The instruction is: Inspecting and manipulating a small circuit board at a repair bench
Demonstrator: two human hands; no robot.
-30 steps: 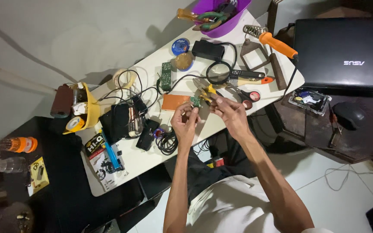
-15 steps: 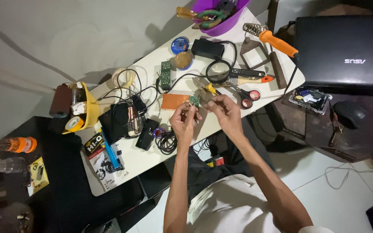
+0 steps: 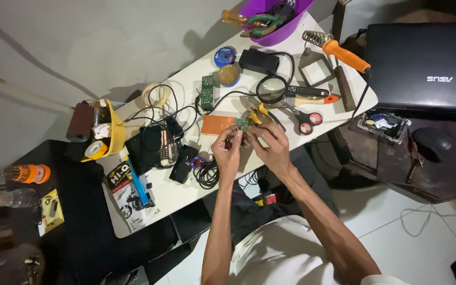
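Both my hands meet over the front edge of a white table [image 3: 186, 198]. My left hand [image 3: 228, 150] and my right hand [image 3: 270, 145] together pinch a small green circuit board [image 3: 243, 124] between their fingertips. Just behind the board lie yellow-handled pliers [image 3: 259, 112] and an orange flat pad [image 3: 218, 124]. A coil of black wire [image 3: 206, 171] lies by my left wrist. A second green circuit board [image 3: 207, 91] rests farther back on the table.
Scissors [image 3: 304, 120], a magnifying glass [image 3: 273, 89], an orange-handled soldering iron [image 3: 344, 53], a black adapter [image 3: 258, 60], a purple bowl of tools [image 3: 278, 18] and a yellow holder [image 3: 109, 129] crowd the table. A closed black laptop [image 3: 423, 63] sits at right.
My hands have stayed together over the table edge and drifted slightly toward me and left, still working the small board. Nothing else has moved.
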